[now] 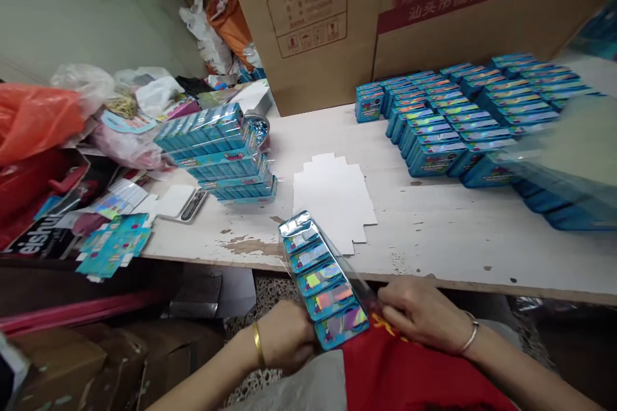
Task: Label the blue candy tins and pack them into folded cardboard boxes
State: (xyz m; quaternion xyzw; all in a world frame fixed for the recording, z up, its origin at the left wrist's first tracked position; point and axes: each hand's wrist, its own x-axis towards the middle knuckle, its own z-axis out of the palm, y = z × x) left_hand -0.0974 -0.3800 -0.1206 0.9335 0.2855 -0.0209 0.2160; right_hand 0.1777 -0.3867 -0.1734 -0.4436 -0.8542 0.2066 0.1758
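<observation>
A row of several small blue boxes with shiny holographic fronts (321,279) sits inside a clear plastic wrapper, tilted from the table's front edge down to my lap. My left hand (285,336) grips the row's near left side. My right hand (418,313) holds the wrapper's near right edge, close to the last box. Both wrists wear thin bangles.
A white table (434,225) carries flat white card blanks (332,196), stacked wrapped packs (219,151) at left and many loose blue boxes (463,119) at right. Large cardboard cartons (385,13) stand behind. Plastic bags and printed sheets clutter the left end.
</observation>
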